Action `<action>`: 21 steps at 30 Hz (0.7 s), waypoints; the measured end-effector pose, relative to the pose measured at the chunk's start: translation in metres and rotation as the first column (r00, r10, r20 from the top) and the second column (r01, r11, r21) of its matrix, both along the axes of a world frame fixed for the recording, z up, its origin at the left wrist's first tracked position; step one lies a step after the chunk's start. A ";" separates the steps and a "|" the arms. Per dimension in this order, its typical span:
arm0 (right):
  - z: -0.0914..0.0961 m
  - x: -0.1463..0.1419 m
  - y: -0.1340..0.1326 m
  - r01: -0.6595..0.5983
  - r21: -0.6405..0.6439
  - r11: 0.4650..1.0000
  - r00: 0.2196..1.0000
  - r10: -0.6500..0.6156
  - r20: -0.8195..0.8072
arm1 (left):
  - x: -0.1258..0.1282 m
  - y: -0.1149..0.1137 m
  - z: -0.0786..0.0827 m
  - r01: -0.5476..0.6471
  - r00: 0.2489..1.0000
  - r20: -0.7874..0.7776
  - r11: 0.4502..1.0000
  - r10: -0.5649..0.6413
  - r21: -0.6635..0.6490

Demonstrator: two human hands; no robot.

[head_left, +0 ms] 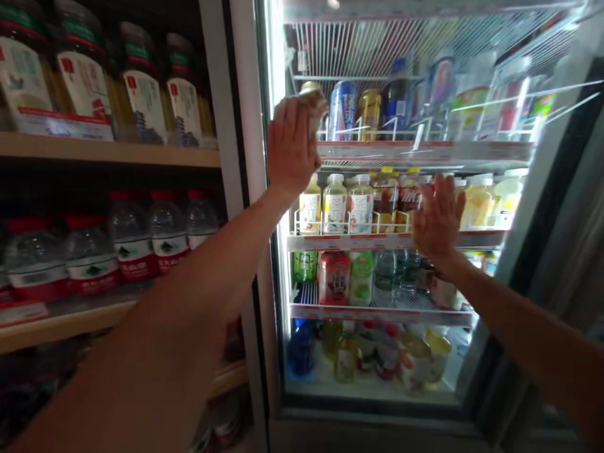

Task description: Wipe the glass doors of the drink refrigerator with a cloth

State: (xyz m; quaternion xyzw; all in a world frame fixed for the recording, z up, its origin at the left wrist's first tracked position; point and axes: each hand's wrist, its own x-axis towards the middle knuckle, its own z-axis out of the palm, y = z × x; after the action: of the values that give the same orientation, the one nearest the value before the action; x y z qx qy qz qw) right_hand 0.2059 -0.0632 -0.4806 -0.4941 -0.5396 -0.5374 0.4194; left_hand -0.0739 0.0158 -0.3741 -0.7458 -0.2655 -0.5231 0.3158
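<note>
Pale brown, crumpled cloth bulges from the left hand, fingers clamped on it, before a lit fridge; the right hand is flat, fingers slightly apart.

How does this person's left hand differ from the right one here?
The left hand holds a crumpled cloth, while no cloth shows at the right hand. The left hand is raised higher, near the upper shelf; the right hand is lower, in front of the middle shelf. Both are stretched out in front of the lit drinks fridge.
</note>
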 end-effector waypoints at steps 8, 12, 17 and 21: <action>0.008 -0.015 -0.002 -0.173 0.031 0.984 0.980 0.169 0.110 | 0.071 -0.034 -0.086 -0.003 0.976 -0.218 0.996 0.021 0.085; 0.029 -0.074 0.005 -0.382 -0.010 0.924 0.923 0.382 0.035 | 0.075 -0.039 -0.075 -0.061 0.998 -0.004 0.998 0.061 0.007; 0.046 -0.119 0.018 -0.230 -0.107 0.967 0.973 0.232 0.006 | 0.024 -0.021 -0.068 -0.019 1.000 -0.012 1.000 0.019 -0.005; 0.067 -0.117 0.012 -0.099 -0.172 0.980 0.995 0.100 -0.002 | 0.003 -0.010 -0.076 -0.078 0.986 0.144 0.993 0.090 -0.085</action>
State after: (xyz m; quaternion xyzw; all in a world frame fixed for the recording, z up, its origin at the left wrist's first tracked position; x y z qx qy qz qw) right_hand 0.0891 -0.0516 -0.4138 -0.4992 -0.6092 -0.4688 0.3999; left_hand -0.0708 0.0056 -0.4499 -0.7051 -0.3397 -0.5521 0.2875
